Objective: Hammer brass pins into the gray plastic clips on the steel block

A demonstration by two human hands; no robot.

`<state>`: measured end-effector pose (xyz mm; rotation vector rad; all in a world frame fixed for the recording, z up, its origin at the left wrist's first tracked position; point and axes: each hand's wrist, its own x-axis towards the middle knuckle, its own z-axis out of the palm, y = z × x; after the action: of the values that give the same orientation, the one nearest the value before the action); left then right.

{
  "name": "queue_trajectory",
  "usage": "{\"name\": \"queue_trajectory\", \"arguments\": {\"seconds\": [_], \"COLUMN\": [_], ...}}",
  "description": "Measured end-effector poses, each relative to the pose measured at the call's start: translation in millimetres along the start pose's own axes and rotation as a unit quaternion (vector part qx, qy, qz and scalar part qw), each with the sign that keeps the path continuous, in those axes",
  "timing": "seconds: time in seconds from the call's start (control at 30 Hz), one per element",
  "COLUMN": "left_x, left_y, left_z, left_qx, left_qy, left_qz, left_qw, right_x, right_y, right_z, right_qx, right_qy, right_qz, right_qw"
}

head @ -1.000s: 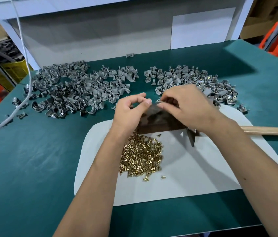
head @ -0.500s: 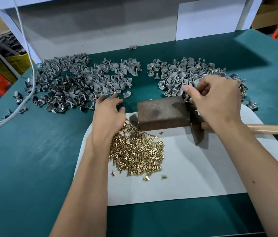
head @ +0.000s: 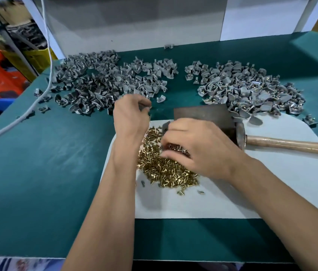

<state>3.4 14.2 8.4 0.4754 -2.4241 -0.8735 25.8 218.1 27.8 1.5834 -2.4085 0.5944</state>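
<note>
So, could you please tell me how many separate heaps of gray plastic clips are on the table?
2: a big left heap beyond the left hand, and a right heap behind the steel block. A few strays lie apart.

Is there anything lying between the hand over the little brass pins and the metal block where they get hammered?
Nothing visible blocks the way. The right hand reaches into the brass pins, with the steel block directly behind it. The hammer lies to the block's right, out of that path.
</note>
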Motion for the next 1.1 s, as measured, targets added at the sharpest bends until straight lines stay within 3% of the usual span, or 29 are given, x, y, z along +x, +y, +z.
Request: {"name": "queue_trajectory", "arguments": {"seconds": [0.2, 0.33, 0.6, 0.77, 0.9, 1.1], "left_x": [-0.2, 1.3, 2.2, 0.1, -10.3, -18.2], "left_y": [-9.2, -13.7, -12.3, -1.4, 20.3, 38.0], "left_z": [-3.4, -12.4, -12.7, -6.8, 1.8, 7.0], "left_qx": [0.016, -0.005, -0.090, -0.281, -0.414, -0.487], "left_qy": [-0.088, -0.111, -0.053, -0.035, -0.090, -0.181], "left_qz": [0.024, 0.016, -0.012, -0.055, -0.049, -0.057], "left_qw": [0.996, 0.994, 0.994, 0.958, 0.905, 0.853], "right_x": [6.0, 8.2, 7.7, 7.1, 0.7, -7.2], "right_y": [-25.0, -30.2, -36.0, -24.7, 2.0, 32.6], "right_z": [20.0, 23.0, 29.0, 22.8, 2.5, -13.5], "right_qx": [-0.002, 0.029, 0.085, 0.139, 0.162, 0.174], "right_qy": [-0.072, -0.101, -0.078, 0.004, 0.141, 0.277], "right_qz": [-0.098, -0.101, -0.100, -0.065, 0.043, 0.150], "right_qw": [0.993, 0.989, 0.988, 0.988, 0.976, 0.933]}}
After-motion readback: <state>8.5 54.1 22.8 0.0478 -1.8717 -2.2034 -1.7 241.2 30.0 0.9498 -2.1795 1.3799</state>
